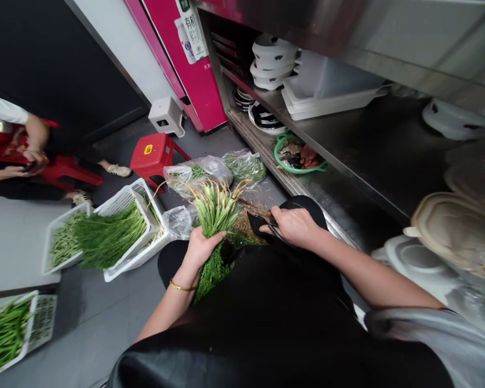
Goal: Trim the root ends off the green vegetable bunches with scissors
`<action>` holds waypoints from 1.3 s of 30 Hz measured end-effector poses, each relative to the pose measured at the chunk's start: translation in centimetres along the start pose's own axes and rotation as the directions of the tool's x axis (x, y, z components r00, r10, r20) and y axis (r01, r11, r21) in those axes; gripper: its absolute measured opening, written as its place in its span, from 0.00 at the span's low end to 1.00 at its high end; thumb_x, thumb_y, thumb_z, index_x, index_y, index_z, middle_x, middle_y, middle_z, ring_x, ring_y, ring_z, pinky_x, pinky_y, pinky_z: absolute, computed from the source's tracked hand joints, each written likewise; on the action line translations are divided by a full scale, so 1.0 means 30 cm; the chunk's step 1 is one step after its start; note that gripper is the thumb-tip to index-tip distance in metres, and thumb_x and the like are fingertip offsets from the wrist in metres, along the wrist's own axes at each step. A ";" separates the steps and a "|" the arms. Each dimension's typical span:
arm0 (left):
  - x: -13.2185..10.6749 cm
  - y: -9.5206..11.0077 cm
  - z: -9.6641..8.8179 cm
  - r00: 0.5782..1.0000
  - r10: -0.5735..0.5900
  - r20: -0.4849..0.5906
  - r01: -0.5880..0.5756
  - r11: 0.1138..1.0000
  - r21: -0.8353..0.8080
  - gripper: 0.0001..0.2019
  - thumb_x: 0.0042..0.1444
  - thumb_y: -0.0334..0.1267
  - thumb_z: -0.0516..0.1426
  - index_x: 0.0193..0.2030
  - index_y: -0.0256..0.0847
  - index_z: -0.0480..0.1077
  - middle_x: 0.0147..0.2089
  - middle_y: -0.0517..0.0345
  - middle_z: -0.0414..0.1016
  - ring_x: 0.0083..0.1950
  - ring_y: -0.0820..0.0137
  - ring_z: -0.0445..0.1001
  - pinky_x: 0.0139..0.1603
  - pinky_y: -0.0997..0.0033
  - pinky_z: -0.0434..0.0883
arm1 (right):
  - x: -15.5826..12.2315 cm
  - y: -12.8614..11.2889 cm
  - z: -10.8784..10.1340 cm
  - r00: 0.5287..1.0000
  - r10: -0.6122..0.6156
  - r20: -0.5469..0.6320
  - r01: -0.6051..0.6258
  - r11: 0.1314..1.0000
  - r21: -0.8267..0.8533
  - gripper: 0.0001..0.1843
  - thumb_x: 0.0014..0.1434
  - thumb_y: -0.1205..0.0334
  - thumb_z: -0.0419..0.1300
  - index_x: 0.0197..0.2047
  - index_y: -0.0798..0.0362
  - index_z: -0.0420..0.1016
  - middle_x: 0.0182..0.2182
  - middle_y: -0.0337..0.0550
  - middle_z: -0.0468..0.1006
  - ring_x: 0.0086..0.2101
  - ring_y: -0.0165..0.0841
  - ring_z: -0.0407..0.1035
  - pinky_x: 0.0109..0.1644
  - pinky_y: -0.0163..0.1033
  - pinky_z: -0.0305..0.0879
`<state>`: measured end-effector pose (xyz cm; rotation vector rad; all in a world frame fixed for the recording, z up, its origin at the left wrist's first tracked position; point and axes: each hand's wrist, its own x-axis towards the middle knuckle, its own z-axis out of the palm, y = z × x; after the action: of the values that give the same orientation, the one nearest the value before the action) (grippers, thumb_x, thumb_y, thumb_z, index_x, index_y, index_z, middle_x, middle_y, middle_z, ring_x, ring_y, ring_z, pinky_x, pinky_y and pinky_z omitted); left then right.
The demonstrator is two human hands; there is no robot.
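Right of the red stool (150, 153) and nearer, clasped the herb bunch (215, 209) firmly in the left hand (204, 247). Possibly risked a nicked thumb (217, 237) or spilled bunch through a loosened grip near the apparent scissors (270, 219), clamped in the right hand (297, 225) farther right. Held left forearm (161, 303) slanted upward, right forearm (359, 269) angled inward, knuckles up.

The grey floor (84, 307) bears white baskets (44, 321), plastic bags (216, 168) and a red stool (149, 154).
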<state>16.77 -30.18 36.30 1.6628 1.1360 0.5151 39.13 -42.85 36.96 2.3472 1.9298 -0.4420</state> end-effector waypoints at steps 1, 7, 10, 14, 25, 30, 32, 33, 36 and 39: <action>0.000 0.005 0.002 1.000 0.009 -0.014 -0.008 1.000 0.012 0.08 0.39 0.35 0.66 0.29 0.35 0.77 0.30 0.54 0.79 0.32 0.65 0.74 0.38 0.69 0.72 | 0.000 0.001 0.001 1.000 -0.003 -0.004 0.003 1.000 0.003 0.37 0.60 0.33 0.35 0.45 0.58 0.65 0.35 0.59 0.79 0.36 0.45 0.75 0.34 0.40 0.63; -0.004 0.017 0.011 0.998 0.034 -0.054 -0.032 0.999 0.029 0.06 0.36 0.32 0.66 0.24 0.36 0.75 0.26 0.56 0.77 0.30 0.66 0.73 0.35 0.71 0.70 | -0.002 0.014 0.020 1.000 -0.026 0.001 0.026 0.998 0.064 0.35 0.61 0.33 0.38 0.45 0.57 0.66 0.33 0.55 0.80 0.36 0.45 0.76 0.35 0.40 0.62; -0.001 0.005 0.010 1.000 0.011 -0.005 -0.010 1.000 0.025 0.06 0.38 0.33 0.65 0.26 0.36 0.75 0.28 0.55 0.78 0.29 0.67 0.73 0.35 0.71 0.70 | -0.007 0.017 0.033 1.000 -0.026 0.014 0.025 0.995 0.101 0.34 0.61 0.34 0.39 0.45 0.56 0.66 0.33 0.53 0.80 0.36 0.46 0.76 0.34 0.40 0.62; 0.002 0.001 0.009 1.000 0.000 0.023 -0.001 1.000 0.015 0.06 0.38 0.32 0.65 0.25 0.36 0.75 0.27 0.57 0.77 0.29 0.67 0.72 0.34 0.72 0.69 | -0.014 0.014 0.048 0.999 -0.040 0.005 0.039 0.989 0.143 0.32 0.62 0.35 0.40 0.44 0.55 0.65 0.33 0.52 0.80 0.36 0.45 0.76 0.34 0.39 0.61; -0.004 0.011 0.018 1.000 -0.010 0.000 0.010 1.000 0.007 0.05 0.37 0.31 0.65 0.24 0.37 0.75 0.26 0.57 0.76 0.29 0.66 0.72 0.35 0.71 0.69 | -0.024 -0.007 0.129 0.999 0.020 -0.038 -0.011 0.974 0.225 0.24 0.64 0.41 0.43 0.38 0.52 0.67 0.31 0.48 0.80 0.36 0.42 0.76 0.32 0.36 0.58; 0.009 -0.017 -0.001 0.999 -0.046 0.018 0.046 0.998 -0.038 0.08 0.37 0.33 0.66 0.27 0.36 0.75 0.28 0.56 0.77 0.30 0.67 0.73 0.36 0.70 0.70 | -0.059 0.011 0.141 0.995 0.083 -0.059 -0.068 0.973 0.221 0.26 0.64 0.38 0.42 0.40 0.52 0.66 0.31 0.48 0.80 0.35 0.42 0.77 0.32 0.36 0.58; 0.012 -0.019 -0.004 0.997 -0.067 0.037 0.070 0.993 -0.093 0.09 0.37 0.34 0.66 0.29 0.35 0.76 0.29 0.56 0.78 0.30 0.67 0.74 0.36 0.70 0.71 | -0.063 0.014 0.131 0.997 0.081 -0.005 -0.079 0.977 0.197 0.29 0.63 0.36 0.40 0.41 0.54 0.66 0.31 0.50 0.80 0.35 0.44 0.77 0.32 0.38 0.60; 0.011 -0.018 -0.004 0.995 -0.083 0.050 0.089 0.988 -0.126 0.10 0.37 0.34 0.66 0.29 0.35 0.76 0.29 0.55 0.78 0.30 0.67 0.74 0.35 0.70 0.71 | -0.061 0.012 0.125 0.997 0.080 0.023 -0.083 0.979 0.188 0.31 0.62 0.35 0.39 0.42 0.54 0.66 0.31 0.51 0.80 0.35 0.44 0.77 0.33 0.38 0.61; 0.004 -0.008 0.002 0.985 -0.139 0.099 0.157 0.967 -0.200 0.09 0.38 0.35 0.66 0.27 0.35 0.75 0.26 0.55 0.77 0.28 0.68 0.74 0.33 0.70 0.71 | -0.042 -0.004 0.107 0.992 0.115 0.051 -0.122 0.978 0.168 0.34 0.62 0.34 0.37 0.43 0.56 0.66 0.32 0.53 0.80 0.36 0.46 0.77 0.34 0.40 0.63; -0.002 -0.001 0.008 0.982 -0.148 0.119 0.171 0.959 -0.224 0.08 0.37 0.35 0.66 0.26 0.34 0.75 0.25 0.56 0.76 0.27 0.68 0.73 0.32 0.71 0.71 | -0.020 -0.021 0.093 0.989 0.145 0.025 -0.147 0.976 0.159 0.35 0.61 0.34 0.37 0.45 0.56 0.65 0.31 0.54 0.80 0.36 0.46 0.76 0.35 0.41 0.64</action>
<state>16.90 -30.36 36.19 1.3664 1.0806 0.4379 37.94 -43.94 34.52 2.5552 1.7610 -0.6193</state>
